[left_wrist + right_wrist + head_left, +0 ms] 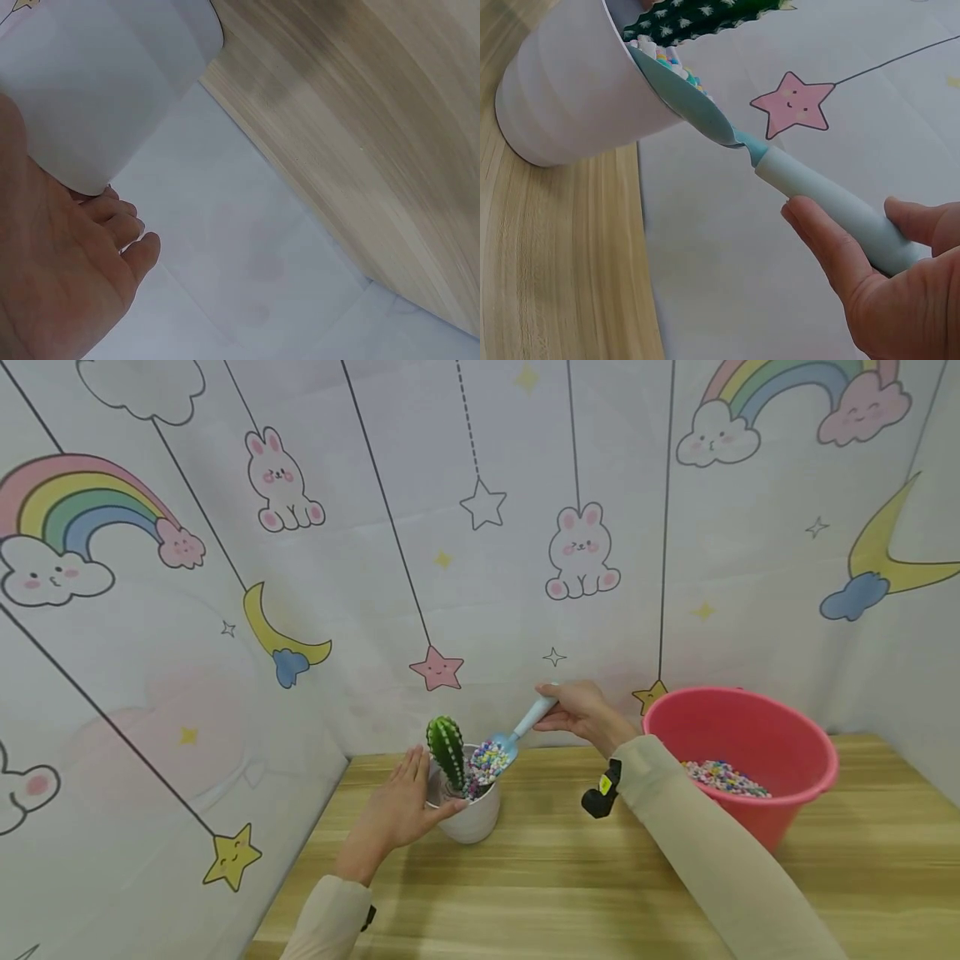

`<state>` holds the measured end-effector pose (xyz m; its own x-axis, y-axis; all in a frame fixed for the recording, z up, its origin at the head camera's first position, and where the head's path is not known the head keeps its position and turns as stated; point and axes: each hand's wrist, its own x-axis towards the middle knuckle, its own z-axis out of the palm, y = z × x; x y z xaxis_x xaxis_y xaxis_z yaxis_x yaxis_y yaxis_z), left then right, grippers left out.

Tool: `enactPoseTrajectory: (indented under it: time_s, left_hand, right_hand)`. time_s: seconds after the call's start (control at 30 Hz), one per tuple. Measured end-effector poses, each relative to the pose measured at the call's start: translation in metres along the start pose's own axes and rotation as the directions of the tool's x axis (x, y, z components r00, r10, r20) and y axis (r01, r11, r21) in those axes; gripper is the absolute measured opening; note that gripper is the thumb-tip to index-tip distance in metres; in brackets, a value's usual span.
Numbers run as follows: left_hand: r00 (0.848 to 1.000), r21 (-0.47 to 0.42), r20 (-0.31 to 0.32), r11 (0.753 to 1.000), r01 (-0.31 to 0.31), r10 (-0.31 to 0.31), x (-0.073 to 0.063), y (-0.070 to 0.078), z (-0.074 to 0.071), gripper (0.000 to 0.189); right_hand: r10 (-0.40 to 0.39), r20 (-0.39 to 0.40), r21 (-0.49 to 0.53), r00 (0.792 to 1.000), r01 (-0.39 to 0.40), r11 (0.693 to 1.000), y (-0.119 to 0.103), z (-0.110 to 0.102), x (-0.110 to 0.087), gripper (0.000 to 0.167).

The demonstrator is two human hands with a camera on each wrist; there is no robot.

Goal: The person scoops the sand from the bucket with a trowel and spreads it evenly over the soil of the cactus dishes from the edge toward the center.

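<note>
A white flower pot (472, 822) stands on the table with a green cactus (446, 752) in it. My left hand (397, 806) steadies the pot from the left, thumb along the near rim and fingers at the far side. In the left wrist view, the fingers (120, 225) bend behind the pot's edge. My right hand (577, 710) grips the handle of a light blue toy shovel (532, 717). Its blade, tilted down over the pot's right rim, carries multicoloured beads (489, 758). In the right wrist view, the blade (694, 105) overlaps the pot's rim beside the cactus.
A pink-red bucket (795, 752) with more multicoloured beads (723, 777) stands at the right, beside my right forearm. The wood-grain table (555, 877) ends at a white cloth backdrop (495, 610) printed with rabbits, stars and rainbows.
</note>
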<state>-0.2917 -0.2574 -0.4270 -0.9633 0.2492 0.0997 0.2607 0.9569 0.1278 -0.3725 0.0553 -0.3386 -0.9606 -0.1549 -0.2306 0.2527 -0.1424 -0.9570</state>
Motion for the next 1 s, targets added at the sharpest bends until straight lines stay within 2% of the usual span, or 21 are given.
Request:
enactPoseTrajectory:
  time_s: [0.3,1.0]
  left_hand:
    - [1.0,-0.001,-0.012,1.0,-0.001,0.001,0.0,0.001,-0.001,0.116]
    - [1.0,-0.001,0.003,1.0,0.013,-0.013,-0.001,0.001,0.0,0.118]
  right_hand:
    - [-0.015,-0.012,-0.037,1.0,0.014,0.999,-0.004,-0.003,-0.002,0.054]
    - [-0.051,-0.021,-0.081,0.998,0.049,0.996,-0.011,-0.006,-0.006,0.046]
